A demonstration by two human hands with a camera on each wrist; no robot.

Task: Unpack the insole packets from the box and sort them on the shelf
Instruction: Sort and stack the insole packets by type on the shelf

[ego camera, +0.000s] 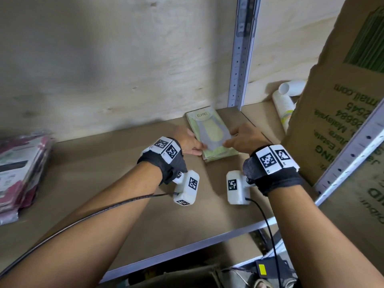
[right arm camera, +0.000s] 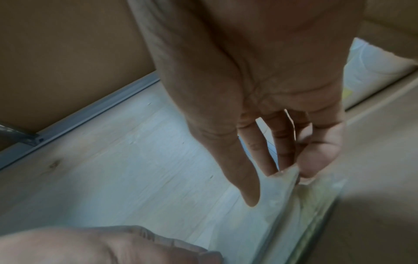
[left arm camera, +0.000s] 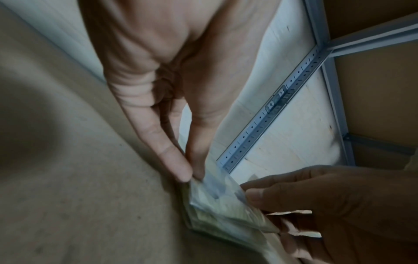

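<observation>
Brown shelf board point(ego camera: 128, 196), light metal front edge. Green insole packets point(ego camera: 209, 134) stacked near the back; maroon packets point(ego camera: 18, 173) piled far left. Cardboard box point(ego camera: 340, 113) and white paper cups point(ego camera: 284, 104) at right.

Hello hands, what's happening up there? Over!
Left hand and right hand both pinch the top green insole packet on its stack. Pink packets far left. Nothing blocking.

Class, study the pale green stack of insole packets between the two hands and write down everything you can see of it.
The pale green stack of insole packets lies flat on the brown shelf board, near the back wall beside the metal upright. Its top packet is glossy clear plastic showing a grey and yellow-green insole shape and a round label reading "ENE". The left hand pinches its left edge and the right hand pinches the top packet's right edge.
</observation>
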